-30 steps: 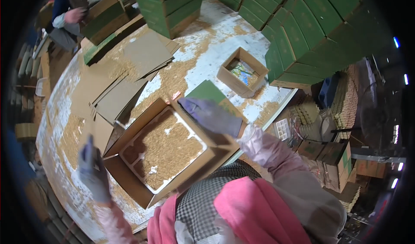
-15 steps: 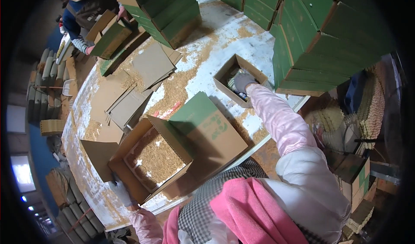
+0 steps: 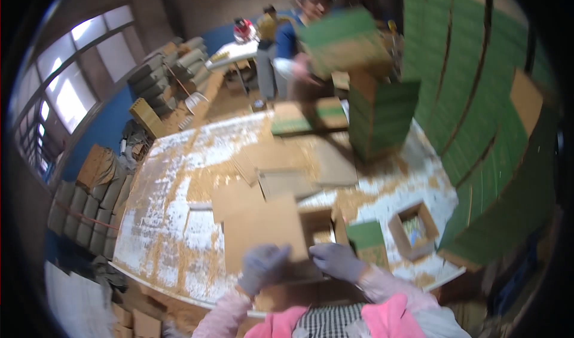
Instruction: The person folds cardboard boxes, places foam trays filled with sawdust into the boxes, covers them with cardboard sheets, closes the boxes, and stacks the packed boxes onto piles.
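Both gloved hands grip 1 open cardboard box [image 3: 281, 233] at the table's [image 3: 173, 218] near edge: left hand [image 3: 263, 267] on its raised flap, right hand [image 3: 336, 260] on its near rim, fingers closed.

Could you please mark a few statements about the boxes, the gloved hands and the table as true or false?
1. Both hands, the left hand and the right hand, wear gloves. True.
2. The hands rest on an open cardboard box at the near edge of the table. True.
3. The small open box lies to the left of the hands. False: it lies to their right.
4. The table is clean. False: it is strewn with tan crumbs or chaff.
5. Another person across the table holds a green box. True.
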The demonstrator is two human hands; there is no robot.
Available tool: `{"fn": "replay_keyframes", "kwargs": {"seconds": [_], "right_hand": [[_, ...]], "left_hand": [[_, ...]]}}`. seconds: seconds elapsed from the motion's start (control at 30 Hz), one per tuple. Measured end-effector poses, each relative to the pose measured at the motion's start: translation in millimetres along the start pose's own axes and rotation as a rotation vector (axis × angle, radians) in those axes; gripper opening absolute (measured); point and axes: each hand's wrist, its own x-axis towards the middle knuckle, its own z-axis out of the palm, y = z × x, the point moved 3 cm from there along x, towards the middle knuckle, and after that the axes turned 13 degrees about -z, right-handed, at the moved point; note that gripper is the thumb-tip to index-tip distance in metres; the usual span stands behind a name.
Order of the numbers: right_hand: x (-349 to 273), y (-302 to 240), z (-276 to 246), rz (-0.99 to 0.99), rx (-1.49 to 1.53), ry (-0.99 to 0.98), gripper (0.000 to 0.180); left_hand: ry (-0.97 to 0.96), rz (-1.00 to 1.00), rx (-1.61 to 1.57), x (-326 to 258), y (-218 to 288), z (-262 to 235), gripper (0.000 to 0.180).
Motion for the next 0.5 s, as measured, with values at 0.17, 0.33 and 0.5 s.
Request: {"fn": "replay_keyframes", "kwargs": {"seconds": [0.17, 0.33, 0.5], "right_hand": [[9.3, -38.2, -61.1, -0.080, 0.180, 0.869, 0.026], [24.2, 18.1, 57.4, -0.321, -0.479, -0.328, 0.059], [26.6, 18.6, 41.5, -0.160, -0.306, -0.399, 0.069]], "left_hand": [[-0.360, -0.043, -0.308, -3.8, 28.1, 33.5, 0.021], [-0.836, -0.049, -0.497, -17.5, -5.3, 32.2, 0.024], [-0.366, 0.025, 0.239, -25.5, -55.7, 20.6, 0.018]]}}
